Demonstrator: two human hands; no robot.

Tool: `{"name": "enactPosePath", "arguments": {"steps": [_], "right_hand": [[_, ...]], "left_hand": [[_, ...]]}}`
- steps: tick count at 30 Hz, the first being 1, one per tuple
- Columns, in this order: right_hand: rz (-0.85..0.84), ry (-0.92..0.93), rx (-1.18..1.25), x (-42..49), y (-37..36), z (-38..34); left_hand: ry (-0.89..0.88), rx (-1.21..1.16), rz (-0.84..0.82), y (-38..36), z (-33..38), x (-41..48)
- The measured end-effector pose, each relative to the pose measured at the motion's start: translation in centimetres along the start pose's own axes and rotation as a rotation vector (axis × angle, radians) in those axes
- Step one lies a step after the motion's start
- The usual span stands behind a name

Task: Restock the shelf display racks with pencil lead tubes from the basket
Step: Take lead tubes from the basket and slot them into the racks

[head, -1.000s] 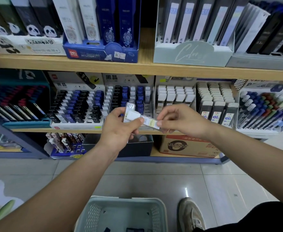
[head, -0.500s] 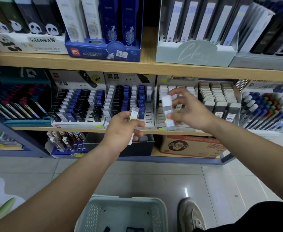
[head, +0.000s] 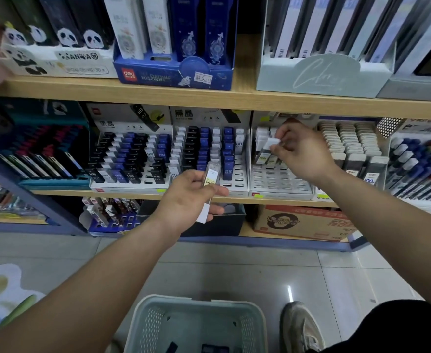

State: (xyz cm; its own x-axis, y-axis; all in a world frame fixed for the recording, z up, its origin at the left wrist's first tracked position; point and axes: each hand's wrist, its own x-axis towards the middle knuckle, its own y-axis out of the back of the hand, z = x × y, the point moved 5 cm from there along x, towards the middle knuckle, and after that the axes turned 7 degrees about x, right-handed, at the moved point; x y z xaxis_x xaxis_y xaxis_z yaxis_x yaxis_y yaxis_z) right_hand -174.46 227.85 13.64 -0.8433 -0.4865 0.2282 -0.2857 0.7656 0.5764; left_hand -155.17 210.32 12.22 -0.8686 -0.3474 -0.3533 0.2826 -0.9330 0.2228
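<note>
My right hand [head: 302, 151] pinches the white cap of a lead tube [head: 269, 147] that stands in a slot of the white display rack [head: 280, 186] on the middle shelf. My left hand [head: 187, 198] grips a clear lead tube [head: 210, 178] with a white cap, held upright in front of the neighbouring rack [head: 234, 186] of black, blue and white tubes. The pale green basket [head: 196, 305] sits on the floor below me, with a few dark tubes visible at its bottom.
A third rack [head: 130, 186] of black and blue tubes stands further left. Pen and eraser displays fill the shelf to the right. Boxed pen sets line the upper shelf [head: 209, 96]. A cardboard box [head: 303, 221] sits on the bottom shelf. My shoe [head: 299, 327] is beside the basket.
My right hand took one tube from my left hand, carried it up and right, and lowered it into the white rack. My left hand stayed roughly in place with the other tube.
</note>
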Motion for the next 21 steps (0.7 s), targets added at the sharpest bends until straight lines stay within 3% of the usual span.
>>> {"name": "enactPosePath", "arguments": {"steps": [7, 15, 21], "right_hand": [[-0.105, 0.076, -0.165, -0.8, -0.6, -0.3], [0.049, 0.251, -0.437, -0.8, -1.0, -0.6], [-0.025, 0.228, -0.538, -1.1, -1.3, -0.5]], "left_hand": [[-0.030, 0.011, -0.006, 0.5, 0.1, 0.3], [-0.037, 0.000, -0.002, 0.2, -0.3, 0.2], [-0.041, -0.010, 0.032, 0.5, -0.4, 0.1]]}}
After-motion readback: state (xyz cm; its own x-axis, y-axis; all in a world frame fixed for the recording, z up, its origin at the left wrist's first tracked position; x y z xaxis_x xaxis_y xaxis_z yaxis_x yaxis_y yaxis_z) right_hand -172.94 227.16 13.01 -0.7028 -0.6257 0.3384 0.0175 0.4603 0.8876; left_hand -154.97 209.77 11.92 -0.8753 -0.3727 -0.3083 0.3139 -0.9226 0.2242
